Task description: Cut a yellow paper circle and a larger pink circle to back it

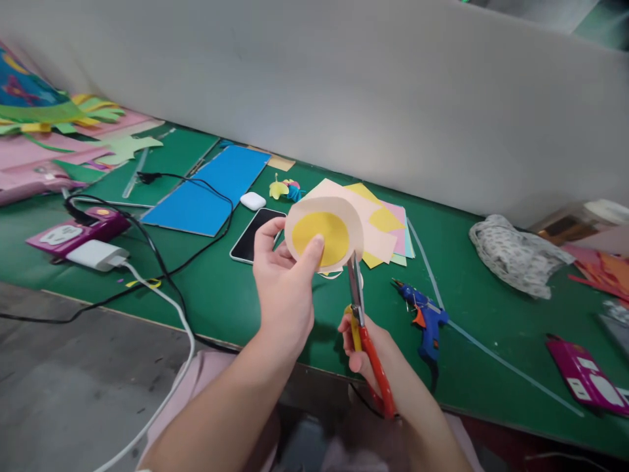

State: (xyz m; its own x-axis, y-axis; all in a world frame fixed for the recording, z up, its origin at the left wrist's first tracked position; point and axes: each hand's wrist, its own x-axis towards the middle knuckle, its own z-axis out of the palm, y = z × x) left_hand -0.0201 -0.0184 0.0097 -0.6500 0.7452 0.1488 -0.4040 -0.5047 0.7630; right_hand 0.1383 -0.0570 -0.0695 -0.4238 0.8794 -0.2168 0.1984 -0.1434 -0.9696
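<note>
Near the middle of the view, my left hand (289, 282) pinches a round cream paper piece with a yellow oval (334, 229) on it, the thumb lying on the yellow. My right hand (376, 351) is wrapped round the red and yellow handles of the scissors (376, 360). The scissor blades point up and meet the lower right edge of the cream paper. Behind the held paper lies a fanned stack of cream, yellow, pink and blue paper sheets (388, 249) on the green table.
Left of the hands are a phone (250, 239), a white earphone case (253, 200), a blue board (211, 190), cables and a purple power strip (88, 229). A blue glue gun (426, 321) and a crumpled patterned cloth (518, 255) lie to the right. A grey partition (314, 92) stands behind.
</note>
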